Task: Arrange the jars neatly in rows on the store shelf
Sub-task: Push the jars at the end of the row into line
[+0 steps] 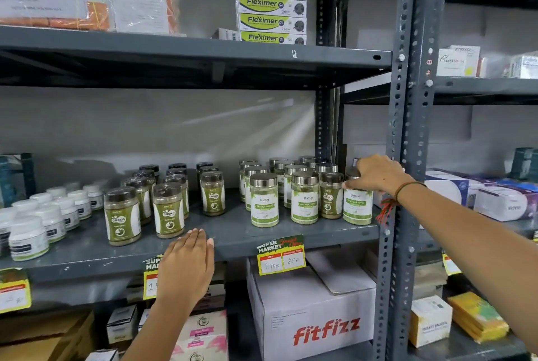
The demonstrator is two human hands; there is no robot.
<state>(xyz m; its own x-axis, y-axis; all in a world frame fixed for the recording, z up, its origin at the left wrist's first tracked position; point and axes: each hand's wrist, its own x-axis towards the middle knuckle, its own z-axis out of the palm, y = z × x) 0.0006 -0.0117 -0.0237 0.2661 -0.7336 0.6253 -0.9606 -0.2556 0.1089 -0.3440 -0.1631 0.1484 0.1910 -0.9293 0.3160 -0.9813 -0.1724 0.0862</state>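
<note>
On the grey middle shelf (pixel 233 232) stand rows of dark-lidded green Caska jars (pixel 122 215) at the centre left and silver-lidded Moringa jars (pixel 264 200) at the right. One dark-lidded Caska jar (pixel 331 196) stands among the silver-lidded ones in their front row. My right hand (pixel 375 174) grips the lid of the rightmost front Moringa jar (pixel 357 206), which rests on the shelf beside the upright post. My left hand (pixel 186 264) lies flat with fingers together on the shelf's front edge, holding nothing.
White-lidded small jars (pixel 37 221) fill the shelf's left end. A slotted metal post (pixel 404 157) rises right of the jars. Price tags (pixel 281 256) hang on the shelf edge. A Fitfizz carton (pixel 314 317) sits below, Fleximer boxes (pixel 270 2) stacked above.
</note>
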